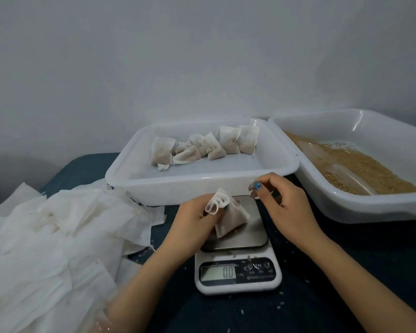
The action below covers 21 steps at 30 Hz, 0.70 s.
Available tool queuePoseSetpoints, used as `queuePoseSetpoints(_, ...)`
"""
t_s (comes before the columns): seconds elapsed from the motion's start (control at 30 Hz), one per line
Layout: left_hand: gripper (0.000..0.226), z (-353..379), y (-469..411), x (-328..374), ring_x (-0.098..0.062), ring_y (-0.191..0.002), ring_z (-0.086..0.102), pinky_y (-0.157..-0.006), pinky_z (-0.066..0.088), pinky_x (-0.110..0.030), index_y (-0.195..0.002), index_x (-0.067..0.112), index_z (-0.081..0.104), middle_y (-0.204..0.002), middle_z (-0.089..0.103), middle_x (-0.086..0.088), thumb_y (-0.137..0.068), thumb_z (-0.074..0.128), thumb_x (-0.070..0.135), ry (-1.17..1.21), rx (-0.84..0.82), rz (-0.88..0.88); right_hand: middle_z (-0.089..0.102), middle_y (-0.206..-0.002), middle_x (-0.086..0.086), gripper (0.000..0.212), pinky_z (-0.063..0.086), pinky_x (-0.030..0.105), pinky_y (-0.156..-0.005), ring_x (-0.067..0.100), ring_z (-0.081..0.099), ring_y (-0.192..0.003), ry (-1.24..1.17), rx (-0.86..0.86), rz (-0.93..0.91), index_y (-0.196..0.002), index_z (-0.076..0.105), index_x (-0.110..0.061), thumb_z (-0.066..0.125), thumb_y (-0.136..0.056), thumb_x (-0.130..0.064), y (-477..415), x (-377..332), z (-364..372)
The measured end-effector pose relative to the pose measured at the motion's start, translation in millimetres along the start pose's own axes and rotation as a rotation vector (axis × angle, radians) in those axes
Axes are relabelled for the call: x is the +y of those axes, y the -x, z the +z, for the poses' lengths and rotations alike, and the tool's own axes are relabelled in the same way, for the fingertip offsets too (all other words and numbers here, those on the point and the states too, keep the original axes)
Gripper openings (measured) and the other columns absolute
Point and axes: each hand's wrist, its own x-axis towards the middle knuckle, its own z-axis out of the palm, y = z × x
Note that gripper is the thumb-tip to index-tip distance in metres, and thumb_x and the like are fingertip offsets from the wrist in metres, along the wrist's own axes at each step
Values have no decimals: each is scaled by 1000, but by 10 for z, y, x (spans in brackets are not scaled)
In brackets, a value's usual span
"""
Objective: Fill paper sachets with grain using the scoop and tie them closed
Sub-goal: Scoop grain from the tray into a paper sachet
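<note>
Now the filled sachet [232, 218] is just to the right of your left grip [193, 219], over the plate of the scale [238, 275], and this grip is closed around its gathered neck. Your right grip [283, 205] is near, up to the right of the sachet, with thumb and forefinger pinched together. If a thread is between them, I cannot tell.

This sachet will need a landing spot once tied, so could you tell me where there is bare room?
The white tray is bare between its near wall and the finished sachets. Empty sachets crowd the left, the grain tray the right, the scale the middle.
</note>
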Motion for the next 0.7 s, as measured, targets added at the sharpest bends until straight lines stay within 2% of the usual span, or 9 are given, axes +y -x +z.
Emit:
queuePoseSetpoints(0.07, 13, 30, 9, -44, -17, -81, 58, -70, 47, -38, -95, 14, 67, -85, 68, -1, -98, 56, 19, -107, 5, 29, 68, -84, -16, 17, 54, 40, -77, 5, 63, -83, 4, 1, 39, -90, 66, -26, 52, -94, -35, -3, 67, 11)
queuePoseSetpoints(0.1, 12, 31, 17, -53, -12, -86, 58, -73, 47, -34, -103, 19, 66, -91, 67, 4, -96, 58, 25, -111, 25, 18, 68, -83, -17, 17, 54, 41, -78, 4, 63, -82, 7, -3, 52, -88, 66, -28, 52, -93, -37, -1, 93, 17)
queuePoseSetpoints(0.17, 29, 6, 36, -76, -5, -94, 58, -78, 48, -26, -120, 30, 61, -103, 66, 12, -92, 62, 36, -53, 95, -38, 68, -81, -19, 17, 54, 41, -78, 3, 63, -80, 31, 0, 53, -83, 64, -35, 52, -95, -36, 8, 145, 32)
queuePoseSetpoints(0.2, 32, -13, 46, -96, -1, -96, 59, -79, 48, -22, -122, 33, 59, -106, 65, 16, -91, 63, 40, -21, 129, -61, 67, -79, -19, 18, 54, 41, -76, 3, 63, -78, 55, 4, 49, -81, 62, -37, 52, -96, -35, 17, 164, 42)
queuePoseSetpoints(0.27, 26, -47, 66, -121, 5, -97, 59, -76, 46, -9, -117, 38, 57, -108, 64, 22, -92, 62, 41, 22, 188, -75, 67, -76, -16, 20, 53, 40, -69, 4, 61, -72, 104, 13, 51, -80, 61, -37, 51, -97, -36, 39, 190, 64)
queuePoseSetpoints(0.33, 23, -85, 65, -159, 12, -97, 58, -74, 42, -2, -116, 36, 58, -108, 64, 24, -94, 59, 40, 40, 238, -100, 65, -76, -12, 21, 49, 38, -63, 7, 58, -68, 161, 20, 55, -79, 60, -34, 51, -98, -35, 57, 215, 79)
queuePoseSetpoints(0.43, 19, -131, 52, -225, 15, -93, 57, -71, 41, 0, -113, 31, 60, -106, 64, 22, -96, 56, 37, 67, 298, -134, 61, -71, -8, 22, 41, 34, -57, 8, 55, -64, 190, 31, 71, -76, 57, -30, 51, -97, -33, 78, 247, 80)
queuePoseSetpoints(0.53, 9, -157, 45, -252, 17, -90, 56, -69, 40, 0, -105, 36, 59, -102, 63, 23, -96, 56, 35, 68, 320, -136, 57, -64, -7, 23, 36, 32, -55, 8, 51, -59, 181, 36, 83, -76, 57, -26, 51, -97, -31, 91, 255, 73)
queuePoseSetpoints(0.7, 7, -164, 34, -284, 11, -89, 58, -67, 40, -2, -96, 41, 58, -100, 66, 22, -96, 56, 35, 48, 312, -139, 56, -61, -11, 23, 31, 28, -52, 7, 51, -59, 166, 46, 74, -75, 58, -26, 51, -96, -32, 89, 239, 75)
